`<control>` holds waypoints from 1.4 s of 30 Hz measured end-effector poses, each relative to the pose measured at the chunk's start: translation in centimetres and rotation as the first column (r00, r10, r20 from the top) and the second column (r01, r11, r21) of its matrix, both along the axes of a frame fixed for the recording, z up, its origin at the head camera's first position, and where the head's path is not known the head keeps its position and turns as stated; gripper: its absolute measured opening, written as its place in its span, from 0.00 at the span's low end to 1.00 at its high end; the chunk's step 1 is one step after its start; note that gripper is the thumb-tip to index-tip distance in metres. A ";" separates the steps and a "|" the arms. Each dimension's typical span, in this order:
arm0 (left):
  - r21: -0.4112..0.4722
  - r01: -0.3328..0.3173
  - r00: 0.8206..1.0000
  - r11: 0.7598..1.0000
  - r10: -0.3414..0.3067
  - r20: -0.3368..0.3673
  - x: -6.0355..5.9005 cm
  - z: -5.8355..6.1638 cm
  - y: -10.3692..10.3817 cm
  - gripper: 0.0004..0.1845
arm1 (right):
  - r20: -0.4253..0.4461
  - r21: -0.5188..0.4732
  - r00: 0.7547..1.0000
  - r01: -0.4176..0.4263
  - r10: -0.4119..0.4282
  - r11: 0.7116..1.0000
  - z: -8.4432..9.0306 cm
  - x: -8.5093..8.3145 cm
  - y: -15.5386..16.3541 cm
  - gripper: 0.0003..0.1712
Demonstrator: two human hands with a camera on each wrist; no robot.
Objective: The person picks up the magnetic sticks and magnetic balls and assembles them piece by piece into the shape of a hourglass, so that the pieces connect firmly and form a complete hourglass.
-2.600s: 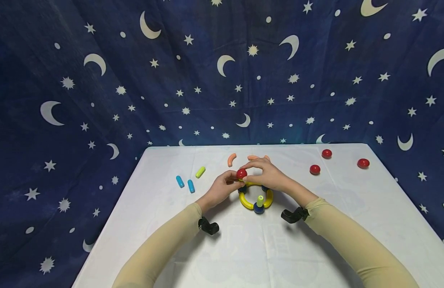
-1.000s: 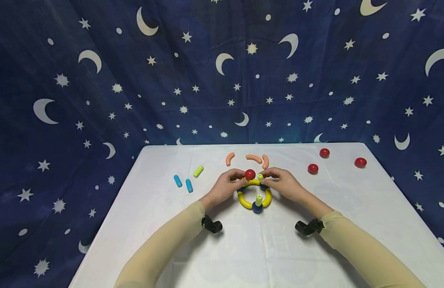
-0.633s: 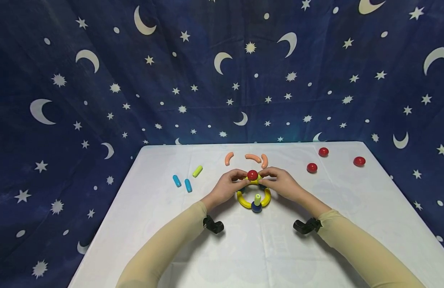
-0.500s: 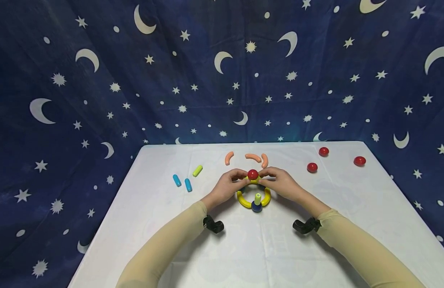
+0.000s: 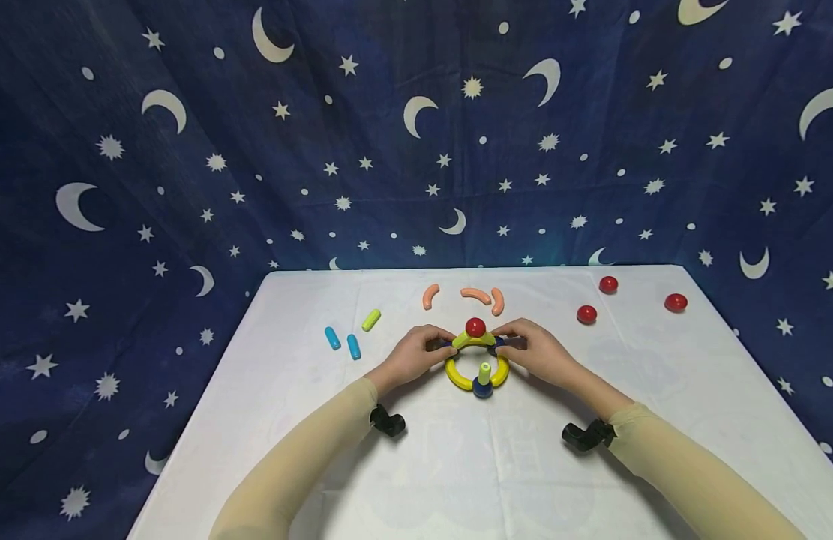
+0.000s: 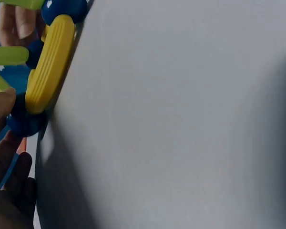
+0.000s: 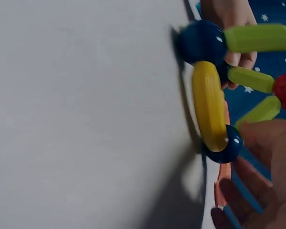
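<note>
A small toy structure stands mid-table: a yellow ring (image 5: 460,377) joined by dark blue balls (image 7: 202,42), with lime green sticks (image 7: 257,37) rising from it. Two sticks lean together under a red ball (image 5: 475,327) at the top. My left hand (image 5: 435,343) grips the structure's left side, its thumb by a blue ball (image 6: 24,121). On the opposite side my right hand (image 5: 510,341) grips it, fingers curled by another blue ball (image 7: 224,145). The yellow ring (image 6: 50,62) fills the left wrist view's upper left.
Three orange curved pieces (image 5: 475,295) lie behind the structure. Three loose red balls (image 5: 587,314) sit at the back right. Two blue sticks (image 5: 354,346) and a lime stick (image 5: 372,320) lie to the left. The white table (image 5: 456,480) ends at a starry blue backdrop.
The red ball, earlier pinched in my left hand, now sits on top of the two leaning lime sticks. Both hands have dropped from the top to the structure's sides.
</note>
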State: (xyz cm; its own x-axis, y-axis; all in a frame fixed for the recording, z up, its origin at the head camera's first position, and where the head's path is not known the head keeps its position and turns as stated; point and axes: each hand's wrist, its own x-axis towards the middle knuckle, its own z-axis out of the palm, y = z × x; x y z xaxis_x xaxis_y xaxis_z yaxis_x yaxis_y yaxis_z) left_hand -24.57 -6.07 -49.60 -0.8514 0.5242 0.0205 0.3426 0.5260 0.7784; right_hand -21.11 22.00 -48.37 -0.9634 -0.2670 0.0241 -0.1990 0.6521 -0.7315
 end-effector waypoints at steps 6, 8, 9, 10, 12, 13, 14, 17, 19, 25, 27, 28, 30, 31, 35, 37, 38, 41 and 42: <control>-0.063 0.053 0.997 0.997 -0.057 -0.051 -0.1 0.3 -0.8 0.16 | -0.068 0.155 0.997 0.051 -0.041 0.987 -1.0 2.0 0.3 0.31; -0.080 0.062 0.996 0.995 -0.067 -0.063 -0.1 0.4 -1.0 0.17 | -0.083 0.186 0.995 0.063 -0.048 0.981 -1.1 2.6 0.2 0.34; -0.088 0.063 0.995 0.994 -0.069 -0.068 -0.1 0.5 -1.2 0.17 | -0.096 0.197 0.994 0.064 -0.046 0.978 -1.2 2.9 0.2 0.34; -0.095 0.063 0.995 0.993 -0.070 -0.071 0.0 0.5 -1.3 0.17 | -0.109 0.204 0.993 0.066 -0.044 0.977 -1.2 3.1 0.1 0.34; -0.107 0.060 0.995 0.992 -0.069 -0.077 0.1 0.6 -1.5 0.17 | -0.135 0.211 0.990 0.074 -0.046 0.975 -1.3 3.5 -0.1 0.33; -0.112 0.057 0.995 0.992 -0.066 -0.077 0.1 0.7 -1.6 0.17 | -0.141 0.213 0.989 0.078 -0.048 0.974 -1.4 3.6 -0.3 0.33; -0.115 0.055 0.995 0.992 -0.065 -0.078 0.2 0.8 -1.6 0.17 | -0.150 0.215 0.988 0.078 -0.046 0.974 -1.4 3.6 -0.4 0.32; -0.125 0.054 0.994 0.991 -0.066 -0.092 0.4 0.8 -1.7 0.17 | -0.153 0.217 0.987 0.086 -0.053 0.972 -1.4 3.6 -0.7 0.29; -0.137 0.044 0.993 0.990 -0.058 -0.102 0.6 0.8 -1.7 0.17 | -0.153 0.221 0.987 0.079 -0.046 0.972 -1.5 3.4 -0.9 0.28; -0.160 -0.026 0.991 0.987 0.005 -0.133 1.6 0.7 -1.6 0.19 | -0.160 0.187 0.986 0.067 -0.037 0.980 -1.5 2.4 -0.9 0.24; -0.160 -0.050 0.990 0.986 0.027 -0.140 2.0 0.6 -1.5 0.20 | -0.151 0.162 0.987 0.077 -0.052 0.984 -1.5 2.4 -0.7 0.23; -0.158 -0.061 0.989 0.986 0.038 -0.143 2.1 0.5 -1.5 0.20 | -0.145 0.152 0.988 0.083 -0.061 0.985 -1.5 2.4 -0.6 0.22; -0.159 -0.081 0.986 0.984 0.056 -0.155 2.5 0.6 -1.4 0.19 | -0.128 0.135 0.989 0.093 -0.075 0.987 -1.5 2.7 -0.3 0.20; -0.162 -0.093 0.984 0.982 0.066 -0.165 2.6 0.6 -1.4 0.19 | -0.116 0.132 0.990 0.094 -0.079 0.987 -1.5 2.9 -0.2 0.20; -0.182 -0.128 0.976 0.975 0.091 -0.196 3.1 0.8 -1.3 0.19 | -0.082 0.138 0.993 0.091 -0.081 0.986 -1.4 3.5 -0.3 0.22; -0.194 -0.131 0.975 0.972 0.091 -0.201 3.2 0.7 -1.3 0.20 | -0.078 0.141 0.993 0.094 -0.084 0.986 -1.5 3.6 -0.5 0.24; -0.198 -0.127 0.976 0.972 0.087 -0.202 3.3 0.7 -1.2 0.20 | -0.082 0.138 0.993 0.099 -0.088 0.985 -1.5 3.6 -0.6 0.25; -0.205 -0.099 0.980 0.974 0.060 -0.188 3.6 0.4 -1.0 0.20 | -0.104 0.133 0.990 0.113 -0.100 0.985 -1.7 3.4 -0.8 0.23; -0.201 -0.083 0.983 0.976 0.047 -0.178 3.7 0.4 -1.0 0.20 | -0.109 0.129 0.989 0.117 -0.103 0.985 -1.8 3.3 -0.7 0.23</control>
